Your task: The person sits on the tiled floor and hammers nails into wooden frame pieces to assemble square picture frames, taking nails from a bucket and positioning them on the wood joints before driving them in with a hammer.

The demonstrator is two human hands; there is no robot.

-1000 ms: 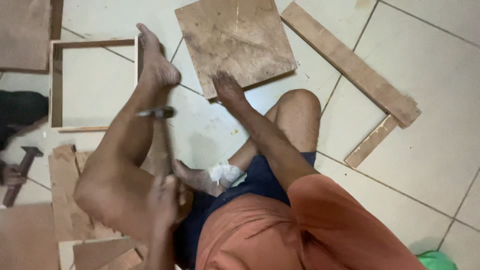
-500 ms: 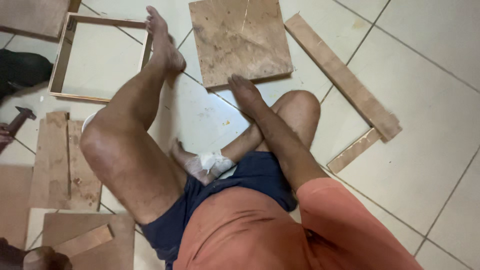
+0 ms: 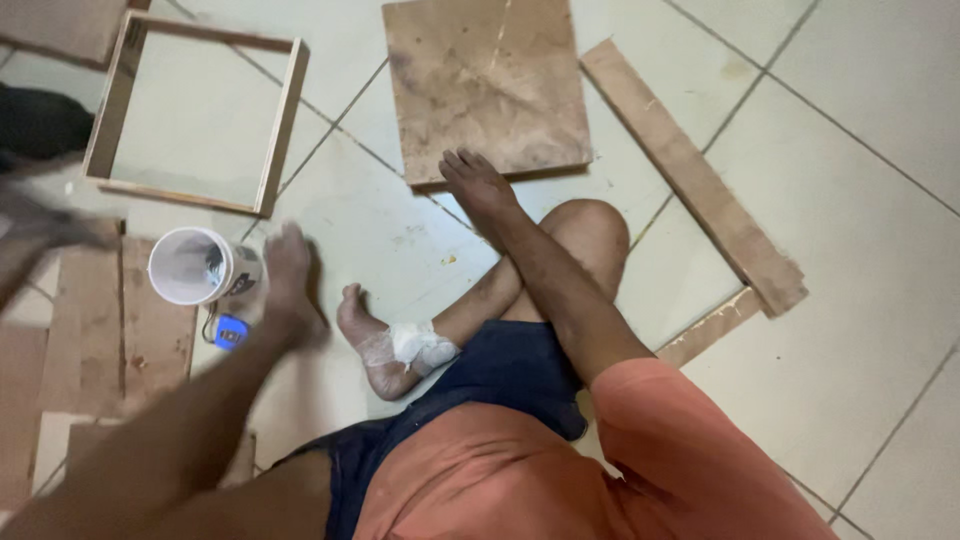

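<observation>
My right hand (image 3: 478, 185) rests with its fingers spread on the floor tiles, at the near edge of a square plywood sheet (image 3: 490, 85). It holds nothing. A blurred streak at the far left (image 3: 40, 215) looks like my left hand and forearm in motion; whether anything is in it cannot be told. My left leg is bent, and its foot (image 3: 290, 275) sits beside a white cup (image 3: 190, 265) lying on its side. My right foot (image 3: 395, 350) has a white bandage around it.
An open wooden frame (image 3: 200, 120) lies at the upper left. A long plank (image 3: 690, 170) and a short strip (image 3: 710, 325) lie to the right. Flat boards (image 3: 120, 320) lie at the left, with a small blue object (image 3: 228, 330) by the cup.
My left leg has drawn back from the frame and its foot now lies by the cup. The hammer held a second ago is no longer clearly seen. My right hand stays at the plywood.
</observation>
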